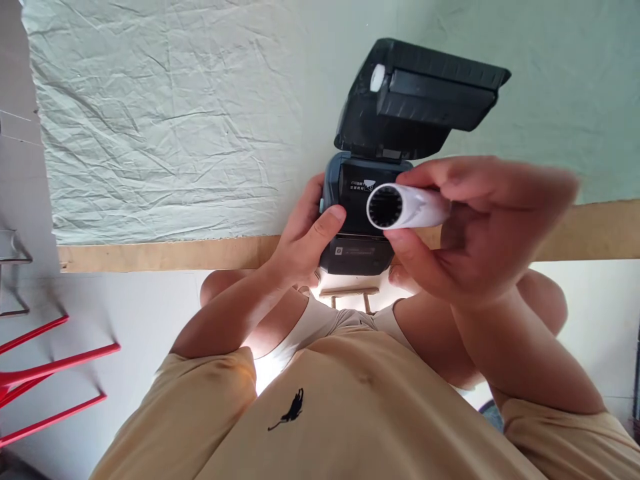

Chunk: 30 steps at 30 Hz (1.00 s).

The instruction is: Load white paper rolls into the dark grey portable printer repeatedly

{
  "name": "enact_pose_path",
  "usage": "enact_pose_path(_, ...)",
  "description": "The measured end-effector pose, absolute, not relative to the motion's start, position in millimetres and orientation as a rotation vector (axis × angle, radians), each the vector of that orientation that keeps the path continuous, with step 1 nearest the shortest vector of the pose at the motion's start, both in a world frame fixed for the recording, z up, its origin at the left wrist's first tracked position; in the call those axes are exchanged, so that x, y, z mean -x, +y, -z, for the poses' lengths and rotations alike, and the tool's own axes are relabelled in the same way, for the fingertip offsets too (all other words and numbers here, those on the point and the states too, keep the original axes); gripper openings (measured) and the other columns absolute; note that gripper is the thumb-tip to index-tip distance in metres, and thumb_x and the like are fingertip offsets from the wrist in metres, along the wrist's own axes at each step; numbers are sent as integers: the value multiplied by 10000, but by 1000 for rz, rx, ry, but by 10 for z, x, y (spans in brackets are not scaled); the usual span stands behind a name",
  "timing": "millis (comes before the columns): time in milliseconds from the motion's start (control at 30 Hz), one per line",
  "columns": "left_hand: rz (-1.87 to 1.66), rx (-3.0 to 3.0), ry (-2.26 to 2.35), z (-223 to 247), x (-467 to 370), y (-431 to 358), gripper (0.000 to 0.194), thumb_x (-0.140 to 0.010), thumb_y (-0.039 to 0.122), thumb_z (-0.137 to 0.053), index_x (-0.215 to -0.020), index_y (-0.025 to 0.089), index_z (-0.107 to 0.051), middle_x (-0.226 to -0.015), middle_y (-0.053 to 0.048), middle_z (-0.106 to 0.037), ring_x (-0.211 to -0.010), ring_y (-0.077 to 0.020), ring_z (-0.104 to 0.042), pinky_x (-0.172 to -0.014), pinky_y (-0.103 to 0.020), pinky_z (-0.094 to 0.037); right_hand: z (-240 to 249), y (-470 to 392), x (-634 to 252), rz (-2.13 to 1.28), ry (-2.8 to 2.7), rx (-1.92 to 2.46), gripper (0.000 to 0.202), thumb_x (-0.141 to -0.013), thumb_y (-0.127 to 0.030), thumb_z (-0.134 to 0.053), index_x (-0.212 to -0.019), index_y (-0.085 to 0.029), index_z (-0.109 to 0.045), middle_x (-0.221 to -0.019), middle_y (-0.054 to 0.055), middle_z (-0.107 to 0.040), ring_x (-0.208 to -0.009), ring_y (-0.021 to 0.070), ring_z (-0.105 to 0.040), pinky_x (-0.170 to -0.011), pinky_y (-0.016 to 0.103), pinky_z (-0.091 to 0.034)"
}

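A black label printer (357,200) with its lid (425,93) swung up is at the table's near edge. My left hand (307,233) grips its left side, the thumb over the top rim. Between the thumb and fingers of my right hand (480,227) is a small white paper roll (423,207) with a dark, ribbed core facing left. The roll is held above the right part of the printer and hides some of its open bay. A white round part shows inside the raised lid. Some fingers of my left hand are hidden by the printer.
A wrinkled pale green cloth (175,120) covers the table, whose wooden edge (165,253) runs across in front of my legs. Red metal legs (60,363) of some furniture stand on the floor at left. A wooden stool (350,293) shows partly between my legs.
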State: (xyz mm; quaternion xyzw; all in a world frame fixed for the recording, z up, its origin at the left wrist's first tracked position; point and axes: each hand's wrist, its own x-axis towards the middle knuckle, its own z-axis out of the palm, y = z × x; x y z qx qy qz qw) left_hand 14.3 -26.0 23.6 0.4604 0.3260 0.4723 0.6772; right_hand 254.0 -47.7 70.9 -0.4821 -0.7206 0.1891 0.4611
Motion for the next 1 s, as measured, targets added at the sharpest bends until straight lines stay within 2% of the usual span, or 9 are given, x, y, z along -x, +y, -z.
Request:
enact_pose_path(133,-1007,-1035,773,-213,-112,-224,739,-1064,888,-874,-1545,337,-767,-1279,-96,-947,-1161,-367,-957,-924,-487,-796,-793,-390,-2457,-187,-1902,1078,221,-1150,-237,-830,-1291,-379,-738,-1332,-16,-984,-1086,288,-984,-895,487,-759)
enact_pose_path(400,-949,-1059,809,-255,-38,-252,764,-1063,925,-868,-1576,369,-767,-1365,-66,-936,-1197,-363,-920,-932,-491,-769,-673,-387,-2234,9,-1846,1128,200,-1189,-147,-737,-1176,-345,-764,-1295,-37,-1000,-1046,233,-986,-886,465,-722)
enact_pose_path(633,-941,-1047,888,-468,-75,-251,793,-968,993,-945,-1427,349,-884,-1296,-64,-943,-1180,-369,-881,-993,-532,-772,-684,-381,-2313,113,-1892,1036,155,-1235,-272,-735,-1108,-349,-779,-1090,-78,-965,-1120,248,-971,-901,491,-699)
enact_pose_path(733,-952,-1068,914,-425,-61,-204,809,-957,993,-959,-1409,323,-922,-1373,-79,-936,-1392,-404,-861,-1225,-556,-752,-653,-411,-2299,97,-1979,983,142,-1250,-347,-750,-1113,-369,-779,-1089,-93,-961,-1140,232,-955,-899,491,-701)
enact_pose_path(800,-991,-1123,823,-329,-35,-163,776,-1006,906,-978,-1532,343,-881,-1560,-79,-907,-1621,-423,-805,-1413,-561,-679,-609,-423,-2272,91,-1966,975,225,-1289,-481,-684,-1112,-377,-776,-1056,-92,-949,-1147,227,-945,-887,500,-689)
enact_pose_path(867,-1098,-1260,642,-238,-10,-136,903,-912,839,-1087,-1669,447,-789,-1613,-42,-891,-1433,-370,-895,-1249,-511,-758,-572,-421,-2268,90,-1925,990,375,-1322,-594,-544,-1116,-375,-768,-986,-69,-917,-1116,227,-942,-876,507,-681)
enact_pose_path(900,-1102,-1297,646,-215,-3,-136,914,-951,767,-1091,-1743,475,-742,-1570,-35,-895,-1316,-332,-916,-1180,-479,-768,-564,-415,-2285,87,-1911,989,402,-1322,-595,-505,-1121,-371,-771,-960,-56,-899,-1091,231,-941,-871,507,-688)
enact_pose_path(933,-1065,-1318,673,-212,0,-146,862,-1022,704,-1059,-1785,495,-718,-1574,-28,-886,-1277,-310,-917,-1177,-467,-760,-565,-409,-2315,81,-1891,980,370,-1307,-558,-522,-1126,-367,-781,-950,-43,-885,-1057,234,-937,-864,502,-701)
enact_pose_path(1000,-1074,-1312,696,-253,-5,-184,838,-1020,763,-1042,-1752,483,-748,-1559,-31,-887,-1242,-315,-926,-1099,-446,-776,-591,-399,-2407,57,-1785,987,260,-1234,-492,-616,-1139,-358,-818,-1025,-3,-872,-1000,246,-908,-841,509,-726)
